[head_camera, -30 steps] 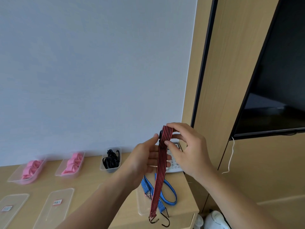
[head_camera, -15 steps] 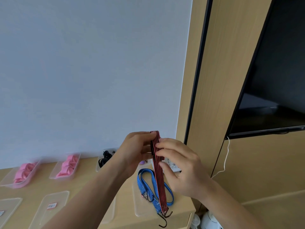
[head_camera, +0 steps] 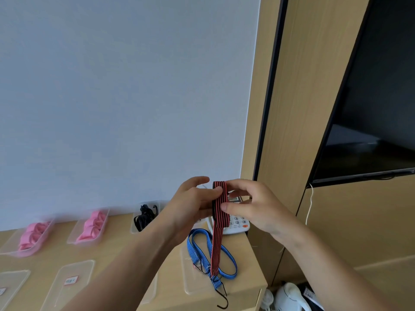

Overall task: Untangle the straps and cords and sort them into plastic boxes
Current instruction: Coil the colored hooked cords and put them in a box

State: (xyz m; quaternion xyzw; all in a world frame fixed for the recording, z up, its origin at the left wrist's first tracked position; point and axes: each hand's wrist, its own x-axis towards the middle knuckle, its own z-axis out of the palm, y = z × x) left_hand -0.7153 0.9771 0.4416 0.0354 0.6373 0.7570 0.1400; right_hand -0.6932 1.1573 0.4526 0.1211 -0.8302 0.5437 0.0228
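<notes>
A red-and-black striped bungee strap (head_camera: pixel 219 221) hangs folded in front of me, its lower end with hooks dangling near the desk. My left hand (head_camera: pixel 193 203) holds the folded top from the left with its thumb on the strap. My right hand (head_camera: pixel 249 205) pinches the same fold from the right. Below lies a blue striped bungee strap (head_camera: pixel 202 250) with a black hook (head_camera: pixel 222 299) on a clear lid. Two clear boxes hold pink straps (head_camera: pixel 33 234) (head_camera: pixel 92 225); a third box holds black cords (head_camera: pixel 144 217).
Clear box lids (head_camera: pixel 67 281) lie along the wooden desk's front. A white telephone (head_camera: pixel 235 223) stands at the desk's back right corner. The desk's right edge (head_camera: pixel 258 265) drops off beside a wooden wall panel with a dark TV (head_camera: pixel 370 108). White objects sit on the floor (head_camera: pixel 287 297).
Both hands have folded the red strap shorter, so its hanging tail has risen. The camera has shifted slightly, and the fold sits thicker between the fingers.
</notes>
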